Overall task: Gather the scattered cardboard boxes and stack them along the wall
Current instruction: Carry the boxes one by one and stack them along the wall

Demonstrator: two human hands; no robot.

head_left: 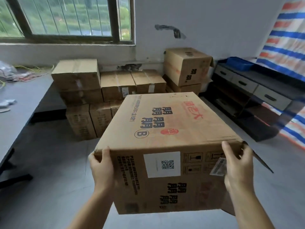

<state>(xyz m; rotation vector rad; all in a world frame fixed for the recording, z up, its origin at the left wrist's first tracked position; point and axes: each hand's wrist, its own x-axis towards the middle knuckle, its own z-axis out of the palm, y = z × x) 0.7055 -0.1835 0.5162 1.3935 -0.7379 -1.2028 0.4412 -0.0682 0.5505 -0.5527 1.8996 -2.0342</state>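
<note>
I carry a large cardboard box with black and red print and a white QR label, held off the floor in front of me. My left hand grips its near left corner, thumb over the top edge. My right hand grips the near right corner, where a loose flap sticks out. Ahead, under the window wall, stand stacked cardboard boxes, several of them in two layers. A taller box tops another pile at the right end of the stack.
A grey table with wires and a plastic bag runs along the left. A dark drawer unit with a blue tray lines the right wall, beside a striped tarpaulin. Grey floor lies between.
</note>
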